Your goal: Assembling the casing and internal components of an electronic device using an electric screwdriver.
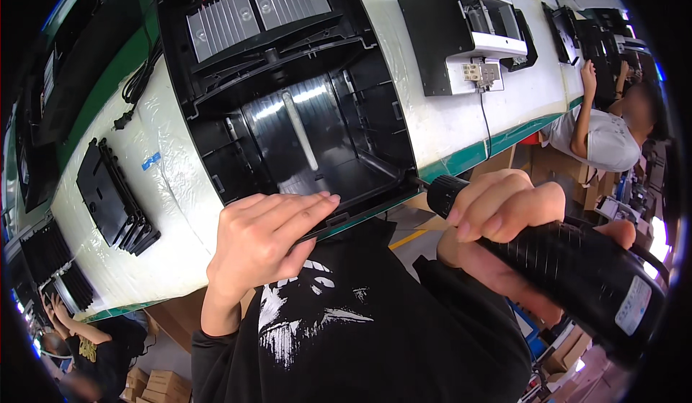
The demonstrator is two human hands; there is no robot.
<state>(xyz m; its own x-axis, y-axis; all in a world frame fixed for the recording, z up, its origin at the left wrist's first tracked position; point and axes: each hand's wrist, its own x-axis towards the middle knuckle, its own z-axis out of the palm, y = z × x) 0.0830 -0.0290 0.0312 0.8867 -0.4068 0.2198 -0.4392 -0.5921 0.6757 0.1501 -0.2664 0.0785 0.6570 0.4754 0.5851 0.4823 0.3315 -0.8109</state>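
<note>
A large black plastic housing (216, 154) lies before me with its hollow side up, showing a smooth dark inner panel with a pale strip. My left hand (259, 241) rests at its near edge, fingers stretched out over the rim and thumb lower down. My right hand (508, 205) is wrapped round a black electric screwdriver (584, 269), held nearly level on the right. Its ribbed nose points left, and the thin bit meets the housing's near right corner. Whether the bit sits in a screw is too small to tell.
Finned metal heat sinks (259, 14) fill the housing's far end. Stacked black plastic panels (115, 197) lie left, near a black cable (140, 78). A black and silver machine (468, 35) stands right on the white-covered bench (180, 248). Other people work at both sides.
</note>
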